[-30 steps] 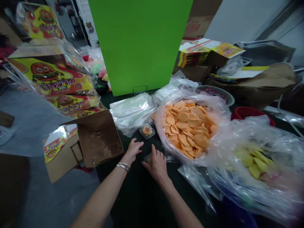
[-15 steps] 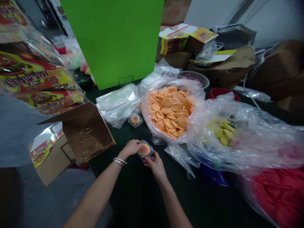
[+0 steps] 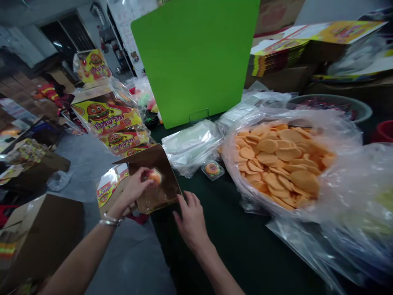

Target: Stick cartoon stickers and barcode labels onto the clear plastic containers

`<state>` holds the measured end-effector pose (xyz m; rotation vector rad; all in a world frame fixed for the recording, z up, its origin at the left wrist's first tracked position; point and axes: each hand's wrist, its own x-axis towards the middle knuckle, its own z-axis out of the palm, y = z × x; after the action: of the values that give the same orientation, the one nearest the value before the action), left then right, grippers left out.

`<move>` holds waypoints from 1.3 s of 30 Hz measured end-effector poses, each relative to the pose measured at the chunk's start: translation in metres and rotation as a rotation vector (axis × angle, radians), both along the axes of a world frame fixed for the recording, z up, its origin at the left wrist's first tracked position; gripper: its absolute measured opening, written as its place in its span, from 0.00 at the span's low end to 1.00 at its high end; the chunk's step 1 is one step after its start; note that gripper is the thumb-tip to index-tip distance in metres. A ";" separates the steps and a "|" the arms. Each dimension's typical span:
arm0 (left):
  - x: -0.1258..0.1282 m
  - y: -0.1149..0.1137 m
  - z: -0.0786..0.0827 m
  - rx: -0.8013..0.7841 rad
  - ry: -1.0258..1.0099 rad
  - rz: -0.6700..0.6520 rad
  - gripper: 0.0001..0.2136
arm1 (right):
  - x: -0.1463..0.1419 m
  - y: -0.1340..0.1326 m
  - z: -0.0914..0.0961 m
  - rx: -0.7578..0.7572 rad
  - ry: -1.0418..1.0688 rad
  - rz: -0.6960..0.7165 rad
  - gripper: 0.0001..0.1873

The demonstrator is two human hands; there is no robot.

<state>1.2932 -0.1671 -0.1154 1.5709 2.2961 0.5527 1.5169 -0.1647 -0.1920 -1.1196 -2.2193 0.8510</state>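
My left hand [image 3: 138, 186] pinches a small clear plastic pack with an orange burger label [image 3: 155, 177] at the mouth of an open cardboard box [image 3: 166, 184]. The box lies tilted at the table's left edge, its brown inside facing me. My right hand [image 3: 192, 221] is empty, fingers apart, with its fingertips close to the box's right lower edge; whether they touch it I cannot tell. A second labelled pack [image 3: 213, 169] sits on the dark green table [image 3: 211, 217], beside a stack of clear plastic bags [image 3: 192, 143].
A large plastic-lined tub of orange discs [image 3: 276, 159] stands to the right. Behind rises a green board [image 3: 199, 61]. Wrapped burger-print boxes [image 3: 110, 116] are stacked at left, and a brown carton [image 3: 46, 229] stands on the floor. Folded printed cartons [image 3: 282, 51] lie at the back right.
My left hand has carried the pack from the table leftward to the box. My right hand has let go of the pack and moved near the box. The view has swung left.
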 end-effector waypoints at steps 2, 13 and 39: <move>-0.022 0.024 -0.011 0.028 0.182 0.003 0.15 | -0.024 0.009 0.003 0.089 -0.134 0.067 0.23; -0.048 0.083 -0.087 -0.111 0.479 -0.176 0.18 | -0.039 0.015 -0.016 0.042 -0.369 0.194 0.16; 0.000 0.014 -0.043 -0.026 -0.259 0.033 0.13 | 0.027 0.134 -0.049 0.004 -0.368 -0.343 0.39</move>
<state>1.2935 -0.1532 -0.1584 1.3625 2.1288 0.6887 1.5441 -0.0309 -0.2411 -1.7059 -2.2054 0.5270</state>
